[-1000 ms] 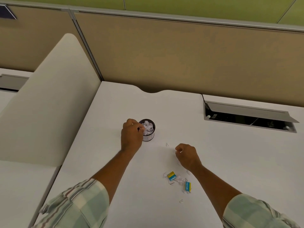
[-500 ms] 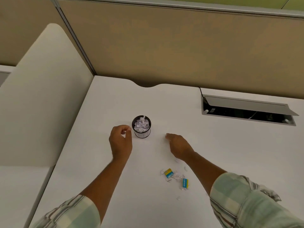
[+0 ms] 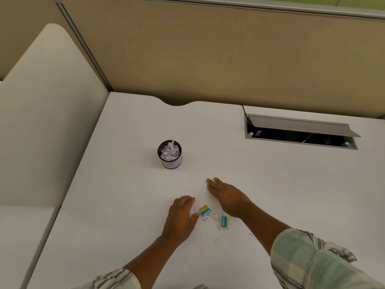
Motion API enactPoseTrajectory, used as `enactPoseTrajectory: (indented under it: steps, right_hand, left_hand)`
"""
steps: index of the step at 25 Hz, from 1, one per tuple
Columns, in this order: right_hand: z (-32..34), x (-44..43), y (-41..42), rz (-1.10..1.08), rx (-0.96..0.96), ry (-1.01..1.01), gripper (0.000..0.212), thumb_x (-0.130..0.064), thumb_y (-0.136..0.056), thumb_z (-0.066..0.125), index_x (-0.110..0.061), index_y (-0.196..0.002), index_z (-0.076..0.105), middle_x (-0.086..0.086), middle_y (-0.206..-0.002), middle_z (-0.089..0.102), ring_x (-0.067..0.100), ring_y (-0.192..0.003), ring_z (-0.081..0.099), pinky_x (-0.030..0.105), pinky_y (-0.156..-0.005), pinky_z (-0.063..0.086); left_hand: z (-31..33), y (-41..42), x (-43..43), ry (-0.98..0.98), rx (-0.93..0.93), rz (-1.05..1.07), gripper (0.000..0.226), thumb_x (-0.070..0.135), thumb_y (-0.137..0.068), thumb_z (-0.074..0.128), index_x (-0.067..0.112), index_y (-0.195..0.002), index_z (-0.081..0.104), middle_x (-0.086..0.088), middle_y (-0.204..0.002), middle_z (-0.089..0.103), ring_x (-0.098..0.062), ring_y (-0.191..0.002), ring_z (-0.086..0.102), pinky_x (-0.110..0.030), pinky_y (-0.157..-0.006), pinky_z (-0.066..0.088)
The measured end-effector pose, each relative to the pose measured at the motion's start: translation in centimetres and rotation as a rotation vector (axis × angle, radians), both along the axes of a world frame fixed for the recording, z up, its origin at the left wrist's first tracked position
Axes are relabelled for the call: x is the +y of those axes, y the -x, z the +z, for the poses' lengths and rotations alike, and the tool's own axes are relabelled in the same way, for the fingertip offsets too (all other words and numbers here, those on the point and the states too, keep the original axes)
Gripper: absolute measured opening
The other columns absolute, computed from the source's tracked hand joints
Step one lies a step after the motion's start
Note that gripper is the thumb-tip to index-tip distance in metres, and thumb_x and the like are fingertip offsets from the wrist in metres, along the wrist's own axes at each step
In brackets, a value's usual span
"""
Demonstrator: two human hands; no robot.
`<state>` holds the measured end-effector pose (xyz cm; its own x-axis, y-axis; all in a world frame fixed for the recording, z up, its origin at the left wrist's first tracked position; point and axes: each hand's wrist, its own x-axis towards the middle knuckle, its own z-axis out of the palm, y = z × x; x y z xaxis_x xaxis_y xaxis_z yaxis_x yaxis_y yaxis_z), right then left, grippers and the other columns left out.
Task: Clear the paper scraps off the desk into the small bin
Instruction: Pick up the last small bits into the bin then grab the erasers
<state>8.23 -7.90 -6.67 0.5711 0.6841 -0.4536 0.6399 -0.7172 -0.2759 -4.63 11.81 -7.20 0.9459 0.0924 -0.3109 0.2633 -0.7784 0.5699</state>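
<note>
- Plaid sleeves [image 3: 308, 253] frame the bottom edge of a white desk [image 3: 129, 205].
- A few stray white bits [image 3: 217, 240] lie nearest the person.
- The left hand [image 3: 180, 218] is curled, thumb at the edge of the paper scraps [image 3: 209, 214]; whether it pinches one is unclear.
- Two yellow-and-blue pieces [image 3: 204, 210] sit among the white scraps, between both hands.
- The right hand [image 3: 227, 197] lies flat, fingers straight, on the desk.
- Farther back stands the small bin [image 3: 169, 161], heaped with paper.
- An open cable hatch [image 3: 300, 127] sits before the tan partition [image 3: 229, 59].
</note>
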Motion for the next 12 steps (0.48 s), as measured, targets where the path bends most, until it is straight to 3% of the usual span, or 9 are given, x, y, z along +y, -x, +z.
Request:
enactPoseTrajectory:
  steps: [4,7,12]
  right_hand:
    - [-0.3,-3.9,3.8,-0.071,0.011,-0.005,0.079,0.002,-0.097,0.046,-0.016,-0.163,0.005,-0.005,-0.171,-0.007,0.017,-0.158,0.0,0.029,-0.125,0.013]
    - [-0.2,-5.4,6.1,-0.123,0.025,-0.011,0.074,0.001,-0.098,0.043,-0.015,-0.162,0.011,-0.004,-0.171,-0.003,0.017,-0.158,0.001,0.029,-0.127,0.012]
    - [0.9,-5.3,7.7,-0.421,0.004,-0.087,0.054,-0.037,-0.099,0.053,-0.024,-0.15,0.044,-0.002,-0.163,0.031,0.019,-0.147,0.033,0.034,-0.118,0.031]
  left_hand:
    - [-0.4,0.7,-1.7,-0.068,0.031,-0.113,0.069,0.049,-0.092,0.063,0.02,-0.15,0.041,0.005,-0.144,0.042,-0.013,-0.13,0.04,-0.023,-0.111,0.036]
    - [-0.3,1.1,-2.6,-0.095,0.03,-0.101,0.062,0.046,-0.093,0.064,0.019,-0.146,0.049,0.006,-0.133,0.047,-0.013,-0.121,0.044,-0.022,-0.106,0.04]
    - [0.7,0.6,-3.5,-0.1,0.016,-0.012,0.053,0.047,-0.09,0.067,0.021,-0.135,0.058,0.004,-0.125,0.052,-0.013,-0.113,0.05,-0.026,-0.097,0.048]
